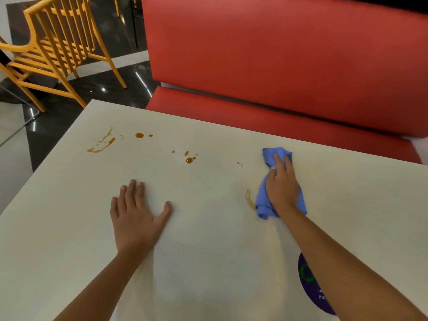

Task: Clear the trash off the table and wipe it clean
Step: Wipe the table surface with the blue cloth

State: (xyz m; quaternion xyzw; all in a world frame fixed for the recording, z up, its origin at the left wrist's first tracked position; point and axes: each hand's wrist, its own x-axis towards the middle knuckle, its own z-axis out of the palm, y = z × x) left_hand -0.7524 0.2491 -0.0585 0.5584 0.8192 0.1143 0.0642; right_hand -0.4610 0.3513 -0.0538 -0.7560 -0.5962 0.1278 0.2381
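The blue cloth [275, 156] is lying right of centre on the white table [208, 262]. Your right hand [281, 188] is pressing down on it, its grip open, fingers stretched over the fabric. A brown smear [249, 200] is sitting just left of the cloth's lower end. Brown drops [189, 160] are dotting the middle, and streaks [102, 142] are lying toward the upper left. Your left hand [136, 216] is resting flat at lower centre, grip open, holding nothing.

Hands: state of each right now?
Left hand: open, flat on table.
Right hand: open, pressing cloth down.
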